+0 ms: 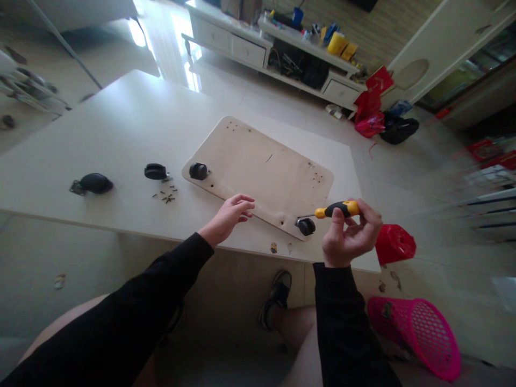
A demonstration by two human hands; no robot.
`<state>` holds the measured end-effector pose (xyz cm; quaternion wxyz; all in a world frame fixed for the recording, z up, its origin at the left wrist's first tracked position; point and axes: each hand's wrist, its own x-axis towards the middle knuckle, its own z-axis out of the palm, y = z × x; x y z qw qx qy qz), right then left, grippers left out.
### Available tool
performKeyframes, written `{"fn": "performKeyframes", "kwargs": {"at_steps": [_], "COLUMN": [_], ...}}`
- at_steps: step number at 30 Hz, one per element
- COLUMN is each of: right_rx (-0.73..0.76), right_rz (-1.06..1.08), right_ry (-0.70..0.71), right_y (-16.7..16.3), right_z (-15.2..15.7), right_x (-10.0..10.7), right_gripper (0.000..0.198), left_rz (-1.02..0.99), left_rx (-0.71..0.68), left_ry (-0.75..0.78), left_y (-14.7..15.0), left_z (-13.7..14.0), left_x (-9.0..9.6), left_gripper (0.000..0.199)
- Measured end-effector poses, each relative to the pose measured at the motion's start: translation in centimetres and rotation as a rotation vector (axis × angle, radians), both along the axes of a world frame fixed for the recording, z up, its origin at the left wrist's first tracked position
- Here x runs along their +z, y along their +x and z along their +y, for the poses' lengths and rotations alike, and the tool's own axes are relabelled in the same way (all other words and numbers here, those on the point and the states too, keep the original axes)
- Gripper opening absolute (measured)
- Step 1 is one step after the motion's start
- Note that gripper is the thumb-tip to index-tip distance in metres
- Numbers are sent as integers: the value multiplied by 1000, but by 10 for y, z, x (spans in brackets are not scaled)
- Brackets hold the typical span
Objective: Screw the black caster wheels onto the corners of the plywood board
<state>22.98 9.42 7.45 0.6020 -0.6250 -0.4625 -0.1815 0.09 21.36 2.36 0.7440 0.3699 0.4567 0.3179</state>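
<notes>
Seen from the head camera, a person in black sleeves works a yellow-and-black screwdriver at a pale board lying on a white worktop. The right hand is clamped around the screwdriver's handle, its shaft pointing left to the metal bracket of a black caster at the board's near right corner. The left hand, well apart from the right, reaches over the board's near edge with fingers parted and slightly bent; whether it touches the board cannot be told. A second caster stands at the near left corner, while small holes mark both far corners. To the left of the board, on the worktop, lie two loose casters, one just beside the board and the other farther left, with scattered screws near the closer one. On the floor to the right sit a red container and, nearer, a pink basket; a white cabinet lines the far side of the room.
</notes>
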Motion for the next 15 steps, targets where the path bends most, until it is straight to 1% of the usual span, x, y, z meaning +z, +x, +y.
{"fn": "performKeyframes", "kwargs": {"at_steps": [4,9,15], "right_rx": [-13,22,32], "right_rz": [-17,-195,-253], "right_ry": [-12,48,83], "right_y": [3,8,11], "right_z": [0,2,2], "right_x": [-3,-7,-6], "right_gripper": [37,39,43], "left_rz": [8,20,18], "left_rx": [1,-19,-20], "left_ry": [-7,-14,-15], "left_y": [0,0,-1], "left_z": [0,0,0], "left_x": [2,6,8], "left_gripper": [20,17,18]}}
